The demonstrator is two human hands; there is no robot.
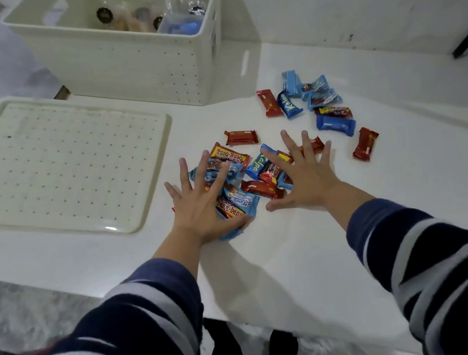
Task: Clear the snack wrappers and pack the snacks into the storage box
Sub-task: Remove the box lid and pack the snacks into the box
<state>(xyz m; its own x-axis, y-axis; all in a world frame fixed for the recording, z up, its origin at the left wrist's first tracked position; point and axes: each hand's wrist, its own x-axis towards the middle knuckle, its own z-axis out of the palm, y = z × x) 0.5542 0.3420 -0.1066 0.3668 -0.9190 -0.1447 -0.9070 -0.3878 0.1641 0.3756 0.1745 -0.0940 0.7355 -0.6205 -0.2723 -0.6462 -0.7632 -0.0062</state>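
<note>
White table [299,258] edge near; splayed fingers [307,145] on snacks [261,187]

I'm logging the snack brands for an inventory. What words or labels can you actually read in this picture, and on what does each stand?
"Kalpa" on the blue wrapper in the far group.
"beng-beng", upside down, on the red and yellow wrapper by the left hand.
"beng-beng", partly covered, on a wrapper under that hand.
"Kalpa", partly hidden, on the blue wrapper by the right hand.
All other wrapper print is too blurred.

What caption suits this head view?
Both hands, left hand and right hand, spread over wrapped snacks beside the open storage box.
</note>
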